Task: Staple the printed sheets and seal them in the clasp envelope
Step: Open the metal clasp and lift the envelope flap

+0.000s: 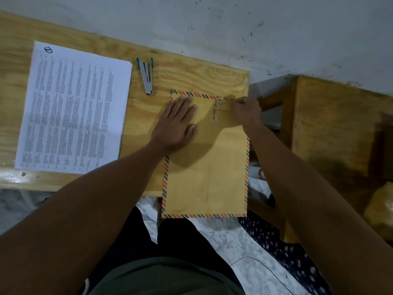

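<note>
A brown clasp envelope [206, 167] with a striped border lies on the right end of the wooden table [191, 75], its lower part hanging over the front edge. My left hand [176, 124] presses flat on its upper left part. My right hand [246, 111] pinches the closure string near the top edge of the envelope; the string runs to the two round clasp buttons [214, 111]. A stack of printed sheets [74, 109] lies on the left of the table. A silver and teal stapler [146, 75] rests between the sheets and the envelope.
A grey scuffed wall runs behind the table. A second wooden piece of furniture [331, 128] stands to the right, separated by a gap. Below the table edge are my legs and a marbled floor [234, 241].
</note>
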